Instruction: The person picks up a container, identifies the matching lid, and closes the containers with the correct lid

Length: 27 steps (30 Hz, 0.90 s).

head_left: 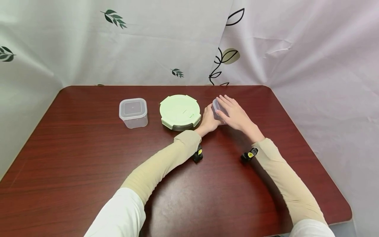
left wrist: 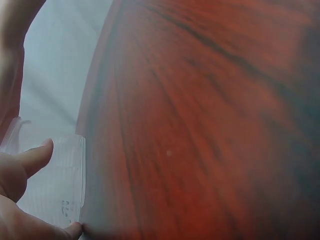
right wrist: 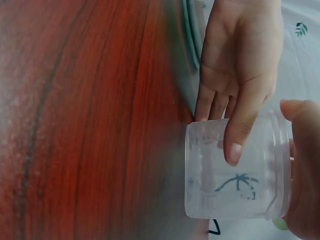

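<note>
At the right of the table in the head view is a clear plastic food container (head_left: 215, 105), partly covered by both hands. My left hand (head_left: 209, 120) grips its side, thumb lying across the near wall in the right wrist view and fingers passing behind it. Dark markings show through that wall of the container (right wrist: 240, 200). My right hand (head_left: 235, 115) lies over the top with fingers extended across the lid, its thumb (right wrist: 300, 107) close to the lid's edge.
Left of the hands sits a round container with a pale green clip lid (head_left: 179, 110), near the left wrist. Farther left stands another clear lidded container (head_left: 133, 113). The dark red table (head_left: 88, 164) ends against a white patterned curtain (head_left: 148, 42) at the back.
</note>
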Each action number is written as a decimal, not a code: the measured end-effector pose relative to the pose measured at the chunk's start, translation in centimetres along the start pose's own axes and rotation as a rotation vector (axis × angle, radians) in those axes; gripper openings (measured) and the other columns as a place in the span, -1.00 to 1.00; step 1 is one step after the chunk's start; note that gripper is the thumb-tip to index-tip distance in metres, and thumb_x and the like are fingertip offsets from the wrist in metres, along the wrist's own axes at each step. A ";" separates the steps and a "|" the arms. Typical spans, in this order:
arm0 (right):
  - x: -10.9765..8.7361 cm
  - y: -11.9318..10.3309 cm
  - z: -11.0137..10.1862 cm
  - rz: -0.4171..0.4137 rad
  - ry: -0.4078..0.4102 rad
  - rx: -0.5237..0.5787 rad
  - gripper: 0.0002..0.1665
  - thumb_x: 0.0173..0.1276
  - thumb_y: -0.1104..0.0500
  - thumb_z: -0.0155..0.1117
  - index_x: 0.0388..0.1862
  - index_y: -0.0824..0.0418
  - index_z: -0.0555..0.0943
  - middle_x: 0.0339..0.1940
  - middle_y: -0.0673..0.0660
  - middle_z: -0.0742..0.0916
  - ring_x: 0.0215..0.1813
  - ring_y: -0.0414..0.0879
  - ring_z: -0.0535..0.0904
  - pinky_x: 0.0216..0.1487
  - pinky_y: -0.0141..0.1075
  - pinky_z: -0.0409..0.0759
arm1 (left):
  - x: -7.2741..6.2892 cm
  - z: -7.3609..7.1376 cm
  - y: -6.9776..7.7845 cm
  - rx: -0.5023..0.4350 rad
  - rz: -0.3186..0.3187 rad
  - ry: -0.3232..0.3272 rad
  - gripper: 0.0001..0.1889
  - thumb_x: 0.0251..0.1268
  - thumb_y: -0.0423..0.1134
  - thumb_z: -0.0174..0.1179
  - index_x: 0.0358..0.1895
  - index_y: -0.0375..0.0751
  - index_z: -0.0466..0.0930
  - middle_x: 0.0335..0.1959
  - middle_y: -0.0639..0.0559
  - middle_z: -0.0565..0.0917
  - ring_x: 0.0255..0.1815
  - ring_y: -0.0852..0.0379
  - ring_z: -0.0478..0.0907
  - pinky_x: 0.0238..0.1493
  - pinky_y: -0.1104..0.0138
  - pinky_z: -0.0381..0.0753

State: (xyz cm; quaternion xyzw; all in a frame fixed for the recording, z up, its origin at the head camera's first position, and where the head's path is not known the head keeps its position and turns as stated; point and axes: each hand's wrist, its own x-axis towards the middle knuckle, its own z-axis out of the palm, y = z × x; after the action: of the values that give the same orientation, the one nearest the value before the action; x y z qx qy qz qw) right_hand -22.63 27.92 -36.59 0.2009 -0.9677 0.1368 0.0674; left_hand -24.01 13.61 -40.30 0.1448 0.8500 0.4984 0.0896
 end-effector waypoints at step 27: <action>-0.2 -0.1 0.8 0.003 -0.040 -0.126 -0.32 0.55 -0.05 -0.17 0.51 0.27 0.14 0.54 0.22 0.23 0.58 0.11 0.02 0.56 -0.09 -0.07 | 0.0 0.3 -0.4 -0.028 0.017 -0.008 -0.04 0.14 -0.20 0.34 0.49 -0.37 -0.09 0.43 -0.28 0.15 0.45 -0.16 0.15 0.46 0.14 0.19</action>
State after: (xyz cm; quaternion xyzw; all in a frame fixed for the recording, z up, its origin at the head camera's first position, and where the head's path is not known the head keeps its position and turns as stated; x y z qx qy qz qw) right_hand -22.49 27.68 -37.33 0.1973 -0.9759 0.0717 0.0601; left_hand -24.03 13.68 -40.75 0.1528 0.8414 0.5103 0.0905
